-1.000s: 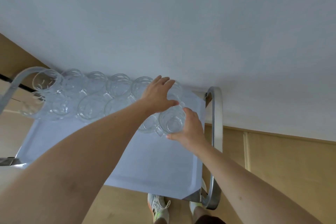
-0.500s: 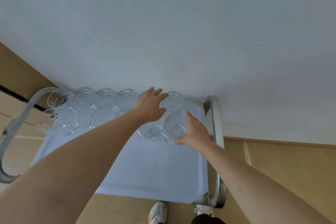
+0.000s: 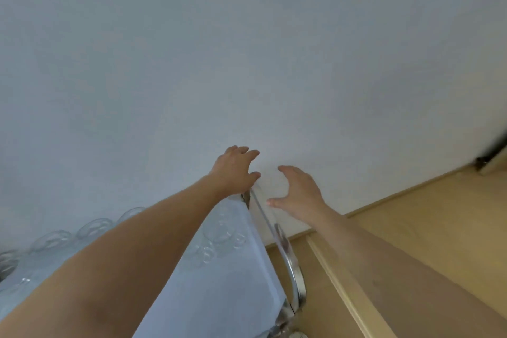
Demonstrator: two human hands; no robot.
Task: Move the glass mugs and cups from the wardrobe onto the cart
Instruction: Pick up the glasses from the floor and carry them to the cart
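Both hands, left hand [image 3: 233, 170] and right hand [image 3: 297, 191], are hovering with grip spread, holding nothing. Risk: a forearm is passing over the glasses [image 3: 222, 233] crowded at the cart [image 3: 295, 274] edge and could clip them off.

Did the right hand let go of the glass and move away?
Yes. The right hand now holds nothing and is past the cart's metal handle, off the tray; earlier it touched a glass inside that handle.

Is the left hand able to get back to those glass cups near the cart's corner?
Probably yes. The left hand is open and empty, just past the cart corner, and the glass cups sit right beside that forearm with nothing covering them.
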